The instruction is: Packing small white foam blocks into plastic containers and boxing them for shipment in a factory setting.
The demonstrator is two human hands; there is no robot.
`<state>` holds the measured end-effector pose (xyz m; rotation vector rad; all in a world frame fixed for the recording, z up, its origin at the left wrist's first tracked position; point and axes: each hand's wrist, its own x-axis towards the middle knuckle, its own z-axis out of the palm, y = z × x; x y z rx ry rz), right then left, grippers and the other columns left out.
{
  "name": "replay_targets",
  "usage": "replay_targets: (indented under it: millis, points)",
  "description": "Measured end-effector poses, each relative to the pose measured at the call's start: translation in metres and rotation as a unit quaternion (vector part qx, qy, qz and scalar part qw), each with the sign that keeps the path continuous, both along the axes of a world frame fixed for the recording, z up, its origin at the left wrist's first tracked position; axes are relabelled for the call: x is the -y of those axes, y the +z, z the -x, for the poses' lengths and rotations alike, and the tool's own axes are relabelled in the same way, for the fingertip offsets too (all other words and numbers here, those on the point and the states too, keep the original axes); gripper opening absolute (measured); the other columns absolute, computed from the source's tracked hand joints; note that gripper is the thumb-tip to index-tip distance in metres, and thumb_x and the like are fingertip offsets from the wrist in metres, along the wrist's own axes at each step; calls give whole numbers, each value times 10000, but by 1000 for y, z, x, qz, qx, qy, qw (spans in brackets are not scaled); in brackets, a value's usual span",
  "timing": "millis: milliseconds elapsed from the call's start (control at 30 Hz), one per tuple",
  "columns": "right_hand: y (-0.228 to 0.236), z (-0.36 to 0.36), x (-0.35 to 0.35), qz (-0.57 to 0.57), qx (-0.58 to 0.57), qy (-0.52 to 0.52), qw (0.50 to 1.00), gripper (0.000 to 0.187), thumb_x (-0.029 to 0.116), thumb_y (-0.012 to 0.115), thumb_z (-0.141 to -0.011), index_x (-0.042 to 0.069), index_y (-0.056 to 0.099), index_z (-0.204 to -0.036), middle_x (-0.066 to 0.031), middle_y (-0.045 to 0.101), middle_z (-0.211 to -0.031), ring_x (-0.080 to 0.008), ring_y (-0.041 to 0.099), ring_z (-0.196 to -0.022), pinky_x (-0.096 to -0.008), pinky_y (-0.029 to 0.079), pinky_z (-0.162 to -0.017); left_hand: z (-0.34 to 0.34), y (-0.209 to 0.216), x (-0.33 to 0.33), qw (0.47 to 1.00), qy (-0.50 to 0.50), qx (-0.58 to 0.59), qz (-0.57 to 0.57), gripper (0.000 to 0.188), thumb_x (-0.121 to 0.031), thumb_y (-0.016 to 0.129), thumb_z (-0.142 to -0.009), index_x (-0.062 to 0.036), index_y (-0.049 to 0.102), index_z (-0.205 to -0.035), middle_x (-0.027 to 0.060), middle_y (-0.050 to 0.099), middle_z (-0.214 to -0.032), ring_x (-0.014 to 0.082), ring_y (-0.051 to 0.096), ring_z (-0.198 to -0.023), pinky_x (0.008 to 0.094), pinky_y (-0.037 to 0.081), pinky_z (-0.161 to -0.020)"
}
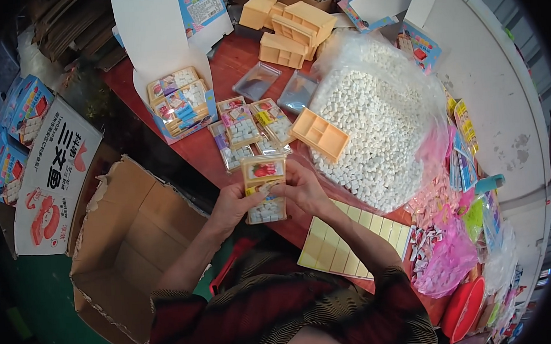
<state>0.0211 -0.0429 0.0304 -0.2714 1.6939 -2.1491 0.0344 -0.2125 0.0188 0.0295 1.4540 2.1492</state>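
Note:
Between my two hands is a small filled candy tray in cream plastic, with a strawberry picture at its top end and white cubes at the lower end. My left hand grips its left edge, thumb on the front. On the right side my right hand holds it too, fingers against a yellow label across its middle. Just beyond lie several similar packed candy trays in a loose pile. An unfilled divided tray rests against a big clear bag of white cubes.
An upright display box with packed trays stands at the far left. Beyond are clear lids and stacked beige trays. A yellow label sheet lies right of my lap; a large carton gapes at left. Pink bags line the right.

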Motion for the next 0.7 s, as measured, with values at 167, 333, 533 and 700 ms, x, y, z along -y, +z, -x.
replay_targets:
  millis: [167, 333, 533, 700]
  points:
    - [13, 20, 14, -5, 7, 60, 998, 377, 29, 494, -777, -2, 377, -1134, -85, 518, -1030, -139, 506, -921, -260, 400, -798, 9, -4, 11, 997, 69, 20, -41, 218, -87, 525, -764, 16, 537, -956, 55, 578, -869, 109, 553, -754, 233, 443, -688]
    - [30, 66, 9, -298, -95, 29, 949, 399, 283, 452, -822, -32, 445, -1068, -109, 565, -868, -134, 530, -812, -257, 410, -689, 24, -20, 23, 980, 154, 78, -99, 231, -69, 512, -761, 24, 515, -973, 76, 569, -894, 139, 560, -781, 262, 448, -724]
    - [-19, 143, 4, -598, -172, -66, 780, 479, 317, 540, -720, -30, 433, -1032, -188, 557, -856, -246, 551, -819, -350, 423, -689, 38, -23, 27, 970, 212, 64, -103, 267, -75, 496, -774, 22, 473, -1022, 85, 541, -954, 148, 544, -830, 275, 445, -738]
    - [-35, 152, 3, -666, -162, -98, 721, 616, 361, 646, -583, -7, 407, -1015, -207, 550, -899, -336, 524, -870, -401, 397, -758, 46, -39, 23, 962, 235, 64, -120, 303, -62, 483, -771, 20, 432, -1059, 93, 518, -999, 172, 531, -883, 303, 433, -781]
